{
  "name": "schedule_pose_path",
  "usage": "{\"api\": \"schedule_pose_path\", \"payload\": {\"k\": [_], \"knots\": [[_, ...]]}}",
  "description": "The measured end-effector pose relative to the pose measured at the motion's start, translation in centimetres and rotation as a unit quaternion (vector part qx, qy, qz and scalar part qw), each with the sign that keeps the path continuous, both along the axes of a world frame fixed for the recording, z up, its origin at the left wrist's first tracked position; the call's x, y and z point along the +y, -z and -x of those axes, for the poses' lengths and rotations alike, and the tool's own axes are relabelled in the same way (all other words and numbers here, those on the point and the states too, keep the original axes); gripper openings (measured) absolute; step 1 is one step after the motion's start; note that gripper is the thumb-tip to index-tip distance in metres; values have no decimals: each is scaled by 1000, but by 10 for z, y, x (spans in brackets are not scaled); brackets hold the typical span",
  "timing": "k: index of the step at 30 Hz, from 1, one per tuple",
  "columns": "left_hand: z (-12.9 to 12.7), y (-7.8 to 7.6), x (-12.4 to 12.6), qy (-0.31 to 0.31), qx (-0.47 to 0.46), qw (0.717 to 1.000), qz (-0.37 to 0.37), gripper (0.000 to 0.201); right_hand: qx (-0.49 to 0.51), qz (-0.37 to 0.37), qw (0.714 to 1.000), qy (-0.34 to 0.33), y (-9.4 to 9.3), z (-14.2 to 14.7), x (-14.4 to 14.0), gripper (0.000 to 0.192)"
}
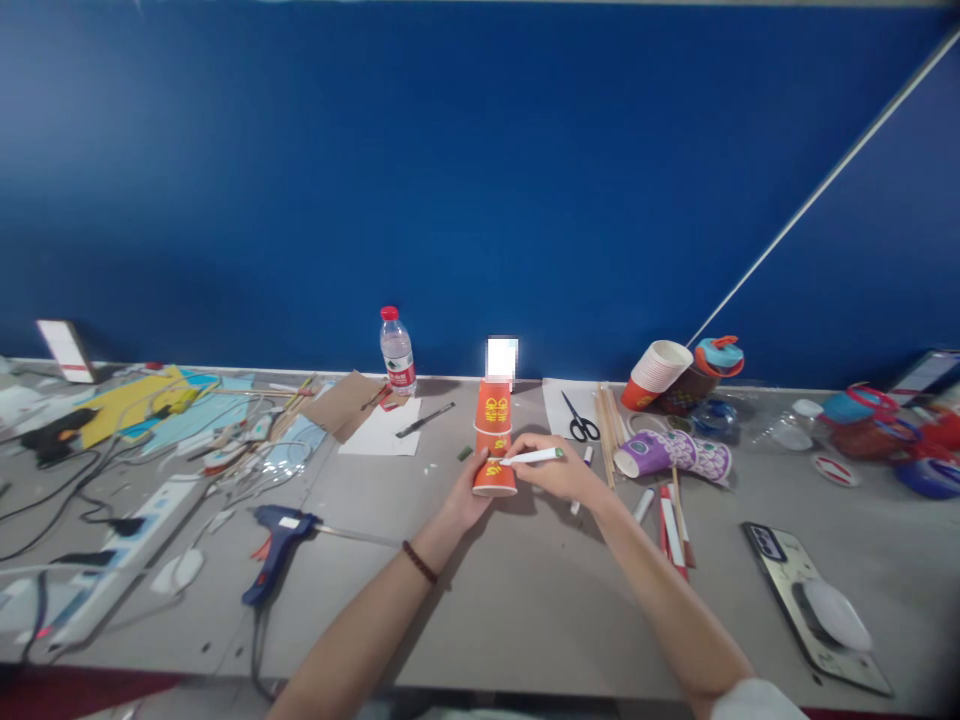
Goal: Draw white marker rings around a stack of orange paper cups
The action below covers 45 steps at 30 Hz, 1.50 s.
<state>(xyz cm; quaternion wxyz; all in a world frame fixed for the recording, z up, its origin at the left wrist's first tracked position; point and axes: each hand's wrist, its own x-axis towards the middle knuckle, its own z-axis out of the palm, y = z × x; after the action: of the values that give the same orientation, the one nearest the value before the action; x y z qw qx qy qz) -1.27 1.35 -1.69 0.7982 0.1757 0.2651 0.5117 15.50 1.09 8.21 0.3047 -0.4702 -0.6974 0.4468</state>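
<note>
Several red-orange paper cups [493, 443] with yellow characters are joined in a column at the middle of the table. My left hand [470, 497] grips the lower cup from its left side. In my right hand [555, 470] is a white marker [534, 456] with a green end, its tip at the front of that cup. Whether the tip touches the surface I cannot tell. A small dark green cap [465, 453] lies just left of the cups. Black scissors [582, 420] rest on paper beyond my right hand.
A blue glue gun [281, 545] and a power strip [131, 560] with cables lie left. A water bottle [397, 352] stands at the back. To the right are stacked cups [657, 372], purple decorated cups [671, 455], markers [671, 530] and a phone [810, 600].
</note>
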Motion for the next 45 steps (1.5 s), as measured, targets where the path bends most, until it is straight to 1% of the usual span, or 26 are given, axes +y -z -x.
{"api": "schedule_pose_path", "payload": {"k": [6, 11, 16, 22, 27, 33, 40, 45], "knots": [[0, 1, 0, -5, -5, 1000, 12, 32, -8, 0, 1000, 0, -1, 0, 0, 15], [0, -1, -1, -2, 1, 1000, 6, 35, -10, 2, 1000, -5, -2, 0, 0, 15], [-1, -2, 0, -5, -7, 1000, 19, 32, -14, 6, 1000, -6, -1, -2, 0, 14], [-2, -3, -1, -14, -7, 1000, 18, 31, -9, 14, 1000, -10, -3, -2, 0, 12], [-1, -4, -2, -5, -9, 1000, 21, 33, -13, 18, 1000, -13, -4, -2, 0, 12], [-1, -4, -1, -9, -11, 1000, 20, 33, -23, 18, 1000, -11, -6, -3, 0, 10], [-1, -4, -1, -8, -9, 1000, 26, 22, -28, 21, 999, -11, -5, -4, 1, 11], [-2, -5, -1, -12, -15, 999, 32, 27, -26, 15, 999, -17, -4, -5, 3, 12]]}}
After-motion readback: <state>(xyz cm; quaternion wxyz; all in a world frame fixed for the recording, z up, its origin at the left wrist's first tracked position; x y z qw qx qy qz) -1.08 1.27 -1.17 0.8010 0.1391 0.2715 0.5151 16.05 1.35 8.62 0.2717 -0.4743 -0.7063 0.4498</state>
